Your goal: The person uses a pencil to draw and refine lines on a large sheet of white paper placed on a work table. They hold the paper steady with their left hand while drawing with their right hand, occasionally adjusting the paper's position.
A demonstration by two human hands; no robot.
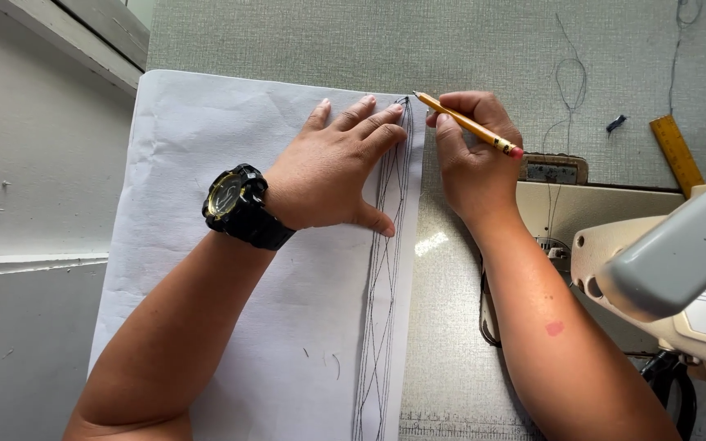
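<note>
My left hand (332, 167) lies flat with spread fingers on a large white sheet of paper (206, 163), pressing it to the grey-green table (451, 49). A black wristwatch (239, 206) sits on that wrist. Several long dark lines (386, 269) run down the sheet near its right edge. My right hand (471, 159) grips a yellow pencil (463, 122) with a pink eraser; its tip touches the paper's top right corner, where the lines meet.
A cream sewing machine (663, 261) fills the lower right, with its bed plate (582, 204) beside my right forearm. A yellow ruler (676, 151) and loose dark threads (569, 90) lie at the upper right. A grey wall stands on the left.
</note>
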